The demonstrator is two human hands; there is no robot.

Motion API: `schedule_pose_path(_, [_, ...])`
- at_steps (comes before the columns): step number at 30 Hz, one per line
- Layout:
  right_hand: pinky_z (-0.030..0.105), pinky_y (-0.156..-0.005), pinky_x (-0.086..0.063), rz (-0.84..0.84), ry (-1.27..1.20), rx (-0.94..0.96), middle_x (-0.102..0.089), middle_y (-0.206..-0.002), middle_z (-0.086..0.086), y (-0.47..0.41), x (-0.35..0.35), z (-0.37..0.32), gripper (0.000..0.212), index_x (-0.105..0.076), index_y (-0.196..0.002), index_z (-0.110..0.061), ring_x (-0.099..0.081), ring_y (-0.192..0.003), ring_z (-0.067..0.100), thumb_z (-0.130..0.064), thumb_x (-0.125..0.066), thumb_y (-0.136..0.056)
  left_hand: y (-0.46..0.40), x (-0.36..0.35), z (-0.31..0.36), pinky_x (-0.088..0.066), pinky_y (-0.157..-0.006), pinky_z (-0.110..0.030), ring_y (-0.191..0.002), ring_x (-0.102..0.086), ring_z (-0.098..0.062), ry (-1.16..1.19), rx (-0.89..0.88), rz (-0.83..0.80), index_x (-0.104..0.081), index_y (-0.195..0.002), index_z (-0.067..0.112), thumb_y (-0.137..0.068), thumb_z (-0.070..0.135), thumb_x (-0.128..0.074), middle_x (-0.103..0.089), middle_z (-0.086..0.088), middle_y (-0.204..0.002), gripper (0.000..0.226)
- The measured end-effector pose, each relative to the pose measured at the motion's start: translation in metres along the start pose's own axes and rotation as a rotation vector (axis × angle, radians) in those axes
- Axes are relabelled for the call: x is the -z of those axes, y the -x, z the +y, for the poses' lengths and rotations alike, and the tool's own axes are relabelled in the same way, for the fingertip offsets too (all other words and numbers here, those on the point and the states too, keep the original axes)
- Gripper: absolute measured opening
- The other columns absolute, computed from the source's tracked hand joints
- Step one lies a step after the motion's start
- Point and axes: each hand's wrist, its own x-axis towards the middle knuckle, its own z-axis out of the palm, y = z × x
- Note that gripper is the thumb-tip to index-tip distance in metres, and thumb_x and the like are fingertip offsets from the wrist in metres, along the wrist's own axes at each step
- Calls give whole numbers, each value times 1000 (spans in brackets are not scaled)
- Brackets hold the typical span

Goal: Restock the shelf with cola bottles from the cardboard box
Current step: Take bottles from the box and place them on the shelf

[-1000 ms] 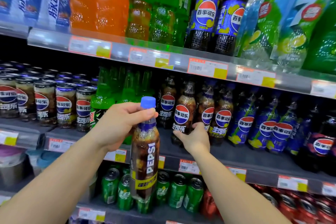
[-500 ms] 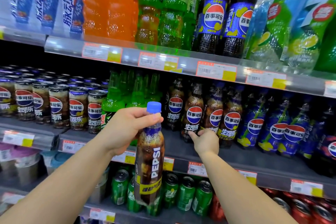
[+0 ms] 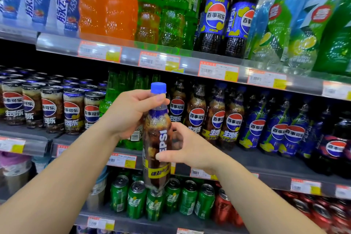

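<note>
A brown cola bottle (image 3: 157,150) with a blue cap and a yellow band hangs upright in front of the middle shelf (image 3: 266,165). My left hand (image 3: 131,114) grips it by the neck, just under the cap. My right hand (image 3: 188,148) is at the bottle's right side, thumb across the label and fingers curled behind it. Behind the hands, a row of matching brown cola bottles (image 3: 216,118) stands on the middle shelf. The cardboard box is out of view.
Cola cans (image 3: 51,108) fill the middle shelf's left, green bottles (image 3: 114,97) stand behind my left hand, blue-labelled bottles (image 3: 277,125) to the right. Large bottles (image 3: 218,11) crowd the top shelf. Green cans (image 3: 136,199) and red cans (image 3: 321,213) sit below.
My right hand left the shelved bottles and came back to the held bottle's side. The view shifted slightly left and the bottle rose a little.
</note>
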Motion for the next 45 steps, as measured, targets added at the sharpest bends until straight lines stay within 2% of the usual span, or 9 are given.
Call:
schedule_pose_path(3, [43,-86,-58,64,-20,-17,-68,-111,-11,-1,4,1,64,-56,-119,-33,-68,-99,11,-45,-83,-63,-6,-3,1,-59,-71,-34,-90,-71,-24,17,3,-7,-78,-86,20,-65,42,-73,-75,-9,-99,31])
schedule_pose_path(9, [30,-69,-59,181,29,43,-70,-102,-19,-9,17,-2,45,-61,-103,-41,-69,-88,7,-51,-79,-64,-22,-13,8,-56,-77,-34,-97,-69,-20,19,35,-52,-76,-92,25,-68,44,-72,-74,-3,-105,31])
schedule_pose_path(15, [19,-69,-47,427,135,44,-65,-93,-22,-44,22,9,47,-58,-105,-37,-61,-84,-4,-46,-81,-66,-18,4,-10,-37,-104,-44,-122,-51,-16,-11,143,69,-45,-138,22,-63,57,-74,-56,3,-134,88])
schedule_pose_path(20, [30,-79,-52,659,76,-74,-64,-89,-19,-69,7,40,43,-57,-99,-35,-62,-89,5,-50,-80,-65,1,8,-46,-37,-107,-48,-123,-48,-15,-55,231,127,-42,-140,18,-89,29,-62,-48,2,-141,56])
schedule_pose_path(25, [32,-65,-44,847,114,-237,-62,-88,-12,-86,5,42,58,-47,-100,-28,-61,-81,16,-60,-77,-63,1,8,-51,-40,-103,-42,-121,-49,-11,-61,231,136,-43,-140,20,-90,26,-62,-47,7,-142,54])
schedule_pose_path(30, [33,-72,-44,815,98,-262,-58,-99,-6,-89,1,46,72,-36,-115,-24,-57,-86,19,-58,-76,-66,2,8,-51,-42,-103,-45,-121,-52,-13,-27,245,129,-46,-136,22,-90,26,-62,-52,7,-136,48])
schedule_pose_path(35, [43,-88,-52,690,134,-249,-62,-114,-1,-81,1,58,75,-33,-132,-27,-62,-98,23,-31,-77,-72,-2,2,-54,-41,-104,-47,-122,-51,-14,22,265,96,-46,-135,24,-90,24,-61,-54,9,-131,47])
schedule_pose_path(41, [41,-90,-49,806,225,-334,-52,-126,4,-84,-11,55,85,-40,-128,-22,-52,-116,28,-53,-83,-60,-9,-16,-65,-41,-103,-45,-122,-50,-14,32,299,57,-46,-136,24,-91,23,-61,-52,5,-137,48])
schedule_pose_path(45, [44,-92,-49,704,201,-344,-53,-124,2,-77,-15,61,75,-43,-124,-24,-53,-114,27,-49,-79,-63,-12,-18,-70,-42,-100,-42,-121,-50,-12,0,293,52,-43,-139,23,-90,22,-62,-50,4,-141,53])
